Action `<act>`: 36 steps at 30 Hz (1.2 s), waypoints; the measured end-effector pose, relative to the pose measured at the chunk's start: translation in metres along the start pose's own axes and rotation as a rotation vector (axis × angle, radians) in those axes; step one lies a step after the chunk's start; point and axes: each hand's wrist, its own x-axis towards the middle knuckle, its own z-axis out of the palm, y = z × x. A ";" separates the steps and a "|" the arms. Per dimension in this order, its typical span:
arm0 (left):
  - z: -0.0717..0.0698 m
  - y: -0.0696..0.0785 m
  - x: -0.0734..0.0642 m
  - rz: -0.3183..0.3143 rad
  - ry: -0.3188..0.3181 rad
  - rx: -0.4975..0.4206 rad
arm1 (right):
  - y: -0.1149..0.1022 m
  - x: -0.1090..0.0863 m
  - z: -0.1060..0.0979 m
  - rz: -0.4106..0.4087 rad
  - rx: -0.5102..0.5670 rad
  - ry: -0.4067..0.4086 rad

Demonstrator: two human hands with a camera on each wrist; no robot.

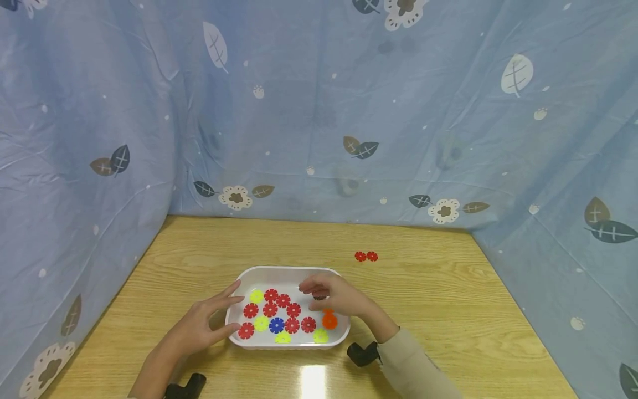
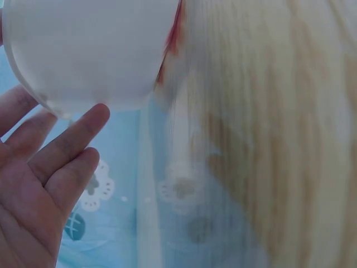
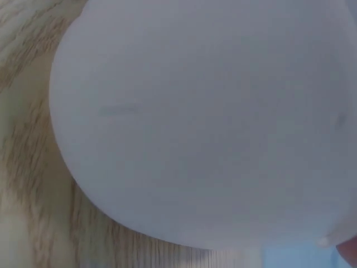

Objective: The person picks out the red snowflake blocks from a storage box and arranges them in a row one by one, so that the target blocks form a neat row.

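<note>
A white tray (image 1: 289, 347) holds several notched plastic snowflake discs: red (image 1: 308, 325), yellow (image 1: 261, 323), blue (image 1: 276, 325) and orange (image 1: 329, 320). My left hand (image 1: 204, 324) is at the tray's left end, its fingers spread and extended by the rim. From the left wrist view, those fingers lie close along the tray's outer wall. Over the tray's right half, my right hand (image 1: 335, 295) reaches in with fingers gently bent and thumb apart. A dark, shaded disc (image 1: 319, 296) shows between thumb and fingers. The right wrist view shows mostly the tray's pale outside (image 3: 195, 123).
Two red discs (image 1: 366, 256) lie side by side on the wooden table (image 1: 423, 277), behind the tray to the right. Blue patterned cloth (image 1: 309, 111) surrounds the table at the back and both sides. Black wrist-camera mounts (image 1: 363, 354) sit by the wrists.
</note>
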 end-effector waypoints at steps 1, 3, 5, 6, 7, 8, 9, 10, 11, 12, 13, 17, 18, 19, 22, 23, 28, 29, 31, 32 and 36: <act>0.000 0.000 0.000 -0.001 -0.001 0.002 | 0.000 0.001 0.000 0.006 -0.015 -0.019; 0.000 0.000 0.000 -0.005 -0.002 0.000 | -0.001 0.002 0.001 0.018 -0.056 -0.059; 0.000 0.000 0.000 -0.010 -0.005 0.001 | -0.001 0.004 0.002 0.032 -0.110 -0.093; 0.001 0.000 0.000 -0.012 -0.008 0.001 | -0.001 0.004 0.003 0.042 -0.148 -0.106; 0.001 0.000 0.000 -0.012 -0.009 0.001 | -0.001 0.005 0.003 0.048 -0.185 -0.118; 0.000 0.000 0.000 -0.012 -0.008 0.001 | -0.001 0.006 0.004 0.058 -0.222 -0.131; 0.000 0.000 0.000 -0.012 -0.009 0.001 | -0.002 0.006 0.005 0.072 -0.260 -0.142; 0.000 0.000 0.000 -0.013 -0.010 0.001 | -0.002 0.007 0.005 0.081 -0.295 -0.153; 0.001 0.000 -0.001 -0.015 -0.011 0.000 | -0.003 0.007 0.006 0.095 -0.329 -0.165; 0.001 0.000 -0.001 -0.015 -0.011 0.000 | -0.003 0.008 0.006 0.106 -0.354 -0.175; 0.001 0.000 -0.001 -0.014 -0.010 0.001 | -0.004 0.009 0.007 0.115 -0.372 -0.187; 0.001 -0.001 -0.001 -0.012 -0.011 0.006 | -0.006 0.011 0.010 0.157 -0.414 -0.229; 0.001 0.000 -0.001 -0.011 -0.011 0.010 | -0.006 0.011 0.011 0.168 -0.418 -0.236; 0.001 0.000 -0.001 -0.012 -0.012 0.009 | -0.006 0.011 0.012 0.175 -0.423 -0.242; 0.001 0.000 -0.001 -0.012 -0.013 0.009 | -0.006 0.012 0.014 0.191 -0.445 -0.247; 0.001 0.000 -0.001 -0.012 -0.013 0.009 | -0.006 0.012 0.015 0.197 -0.447 -0.246; 0.001 0.000 -0.001 -0.013 -0.013 0.012 | -0.005 0.012 0.018 0.190 -0.481 -0.243; 0.001 0.000 -0.001 -0.014 -0.012 0.012 | -0.004 0.012 0.018 0.185 -0.489 -0.245; 0.002 0.000 -0.001 -0.018 -0.014 0.010 | -0.003 0.013 0.019 0.171 -0.506 -0.251; 0.002 0.000 -0.002 -0.018 -0.013 0.009 | -0.002 0.013 0.019 0.164 -0.516 -0.254; 0.002 0.000 -0.001 -0.017 -0.011 0.003 | 0.000 0.013 0.021 0.131 -0.555 -0.271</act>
